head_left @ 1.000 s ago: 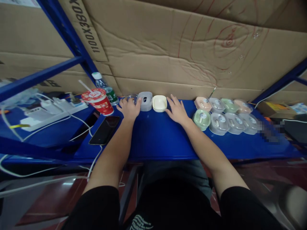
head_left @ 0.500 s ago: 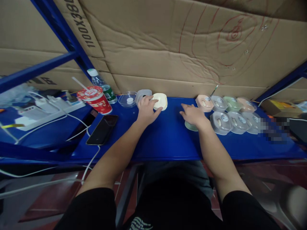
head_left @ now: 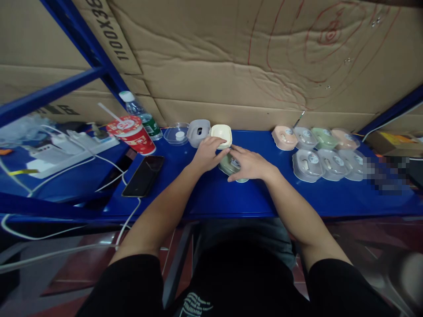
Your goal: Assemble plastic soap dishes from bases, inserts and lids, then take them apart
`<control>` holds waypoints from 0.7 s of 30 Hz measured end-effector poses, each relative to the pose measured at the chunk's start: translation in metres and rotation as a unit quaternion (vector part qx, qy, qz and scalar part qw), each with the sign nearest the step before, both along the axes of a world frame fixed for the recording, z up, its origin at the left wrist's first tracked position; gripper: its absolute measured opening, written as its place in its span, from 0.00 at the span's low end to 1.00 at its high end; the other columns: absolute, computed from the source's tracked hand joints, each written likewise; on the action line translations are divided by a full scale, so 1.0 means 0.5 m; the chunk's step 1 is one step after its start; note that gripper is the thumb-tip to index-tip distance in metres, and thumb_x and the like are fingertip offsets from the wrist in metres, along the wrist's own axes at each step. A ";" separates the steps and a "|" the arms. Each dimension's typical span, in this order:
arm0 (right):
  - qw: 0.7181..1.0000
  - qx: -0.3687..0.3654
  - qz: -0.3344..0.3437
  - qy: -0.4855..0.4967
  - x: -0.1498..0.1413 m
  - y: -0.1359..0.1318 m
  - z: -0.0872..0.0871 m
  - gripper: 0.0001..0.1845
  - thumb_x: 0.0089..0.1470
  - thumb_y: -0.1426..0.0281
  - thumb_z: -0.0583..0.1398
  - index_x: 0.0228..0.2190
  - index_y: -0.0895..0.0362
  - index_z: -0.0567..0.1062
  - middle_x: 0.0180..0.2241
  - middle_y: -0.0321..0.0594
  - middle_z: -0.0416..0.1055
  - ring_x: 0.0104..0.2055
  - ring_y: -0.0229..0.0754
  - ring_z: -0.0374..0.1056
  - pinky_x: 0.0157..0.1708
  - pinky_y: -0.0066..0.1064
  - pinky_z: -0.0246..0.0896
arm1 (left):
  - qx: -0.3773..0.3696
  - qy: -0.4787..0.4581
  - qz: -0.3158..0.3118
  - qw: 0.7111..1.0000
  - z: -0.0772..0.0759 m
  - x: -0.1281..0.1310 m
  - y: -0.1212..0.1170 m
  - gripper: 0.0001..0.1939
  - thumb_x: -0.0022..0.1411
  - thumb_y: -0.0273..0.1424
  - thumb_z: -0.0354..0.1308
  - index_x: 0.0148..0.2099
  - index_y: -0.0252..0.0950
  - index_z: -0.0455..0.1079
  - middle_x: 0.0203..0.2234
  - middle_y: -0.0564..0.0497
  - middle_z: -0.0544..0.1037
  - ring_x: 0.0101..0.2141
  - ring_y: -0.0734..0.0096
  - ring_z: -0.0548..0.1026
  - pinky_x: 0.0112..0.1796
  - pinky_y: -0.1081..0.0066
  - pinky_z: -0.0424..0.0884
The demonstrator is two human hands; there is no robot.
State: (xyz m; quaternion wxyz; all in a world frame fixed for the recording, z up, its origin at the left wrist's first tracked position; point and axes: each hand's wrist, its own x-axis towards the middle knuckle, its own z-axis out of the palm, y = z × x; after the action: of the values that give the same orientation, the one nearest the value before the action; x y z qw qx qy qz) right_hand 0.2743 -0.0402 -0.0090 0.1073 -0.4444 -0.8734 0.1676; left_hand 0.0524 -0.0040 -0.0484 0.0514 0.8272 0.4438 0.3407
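Observation:
A small green container (head_left: 225,165) with a clear lid and a round label rests on the blue table. Over its right side lies my right hand (head_left: 253,164), thumb at the near edge and fingers at the far side, gripping it and hiding much of it. My left hand (head_left: 207,155) is at the container's left corner, fingers apart, their tips over the near edge of a cream-coloured container (head_left: 222,131). Whether those tips touch either container is hard to tell. Beside the cream one stand a grey container (head_left: 199,132) with a dark opening and a clear lid (head_left: 172,134) holding a small white round piece.
Several lidded containers (head_left: 308,165) stand in two rows at the right, with a thin brush-like stick (head_left: 299,118) behind them. At the left are a phone (head_left: 143,176), a red cup (head_left: 134,136) with a straw, a water bottle (head_left: 145,119) and a power strip (head_left: 71,154). Cardboard (head_left: 198,79) walls the back.
My right hand has slid the green container leftward, to just in front of the cream one. My left hand has shifted slightly right and nearer, leaving the grey container uncovered.

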 end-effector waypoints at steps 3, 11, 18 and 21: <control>0.998 0.040 -0.012 0.037 0.001 0.000 0.013 0.47 0.47 0.57 0.73 0.66 0.47 0.68 0.72 0.46 0.60 0.69 0.69 0.62 0.63 0.62 0.64 | -0.011 -0.004 -0.064 0.998 0.002 -0.001 -0.003 0.23 0.73 0.46 0.53 0.60 0.37 0.73 0.54 0.42 0.81 0.56 0.53 0.77 0.59 0.52 0.70; 0.954 -0.008 0.004 0.300 0.034 0.020 0.038 0.30 0.46 0.53 0.73 0.48 0.52 0.76 0.59 0.47 0.75 0.59 0.57 0.73 0.59 0.53 0.69 | 0.049 -0.024 -0.103 0.993 0.032 -0.004 -0.016 0.34 0.68 0.55 0.58 0.67 0.40 0.68 0.63 0.40 0.75 0.63 0.52 0.72 0.64 0.51 0.67; 0.906 -0.028 -0.012 0.423 0.008 0.033 0.023 0.35 0.59 0.39 0.60 0.55 0.51 0.74 0.60 0.49 0.75 0.61 0.54 0.73 0.57 0.49 0.72 | 0.099 -0.148 0.212 0.961 0.053 -0.066 0.000 0.20 0.77 0.38 0.45 0.50 0.38 0.77 0.48 0.43 0.81 0.53 0.58 0.78 0.59 0.57 0.70; 0.919 0.056 -0.060 0.385 0.003 0.042 0.008 0.31 0.59 0.43 0.62 0.53 0.52 0.76 0.56 0.49 0.78 0.59 0.55 0.74 0.57 0.49 0.71 | 0.096 -0.267 0.365 0.887 0.050 -0.123 0.038 0.18 0.76 0.33 0.45 0.49 0.35 0.76 0.46 0.41 0.80 0.52 0.58 0.77 0.58 0.57 0.72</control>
State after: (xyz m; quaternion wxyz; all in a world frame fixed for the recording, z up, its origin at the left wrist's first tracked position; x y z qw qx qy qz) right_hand 0.2757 -0.0194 -0.0051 0.4700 -0.3899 -0.7445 0.2698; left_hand -0.0094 0.0149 -0.0237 -0.0397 0.4857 0.6492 0.5840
